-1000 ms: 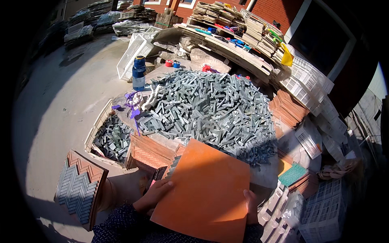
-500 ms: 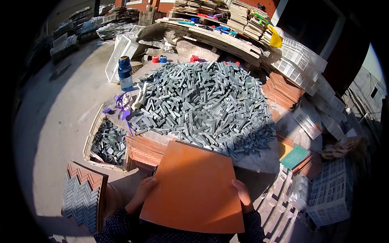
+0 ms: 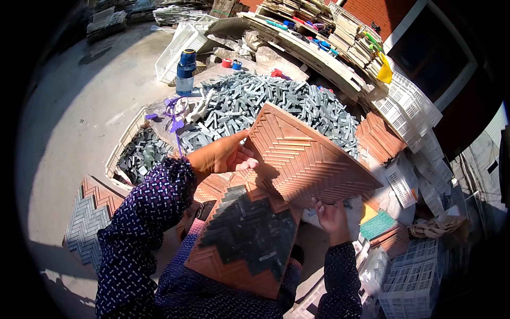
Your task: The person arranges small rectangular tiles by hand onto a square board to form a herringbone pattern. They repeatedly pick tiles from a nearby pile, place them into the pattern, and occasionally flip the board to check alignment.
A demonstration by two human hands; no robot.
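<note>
How the left hand (image 3: 234, 154) and right hand (image 3: 331, 217) grip the reddish-brown plastic tray with herringbone ridges (image 3: 313, 159) is unclear. That tray hides the near right of the heap of grey-green stone strips (image 3: 228, 98) and some of the pale table's (image 3: 204, 78) near edge. Both patterned dark-blue sleeves (image 3: 159, 194) run off the lower edge. The brightly coloured pieces (image 3: 323, 45) on the pale plank (image 3: 324, 61) behind are too small to tell.
</note>
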